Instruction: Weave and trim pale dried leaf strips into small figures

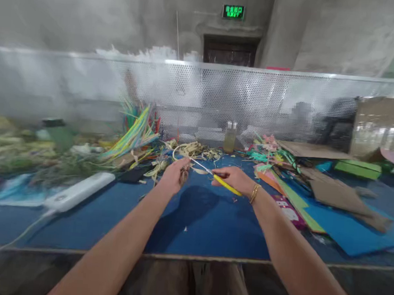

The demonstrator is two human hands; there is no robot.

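Craft workshop: bare concrete wall (91,16), exit sign (233,12), blue worktable (210,235), colourful stems (137,133), cardboard (340,193)

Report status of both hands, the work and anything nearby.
Left hand: closed on brownish, dry-looking fibrous strands. Right hand: gripping slim yellow-handled tool, pale shaft pointing toward left hand. Tangled heap of pale strips just beyond both.

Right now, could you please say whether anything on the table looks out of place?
A tiny white scrap lies alone on the blue tabletop, like stray litter; a flat brown cardboard piece sits askew over the bright blue sheet.
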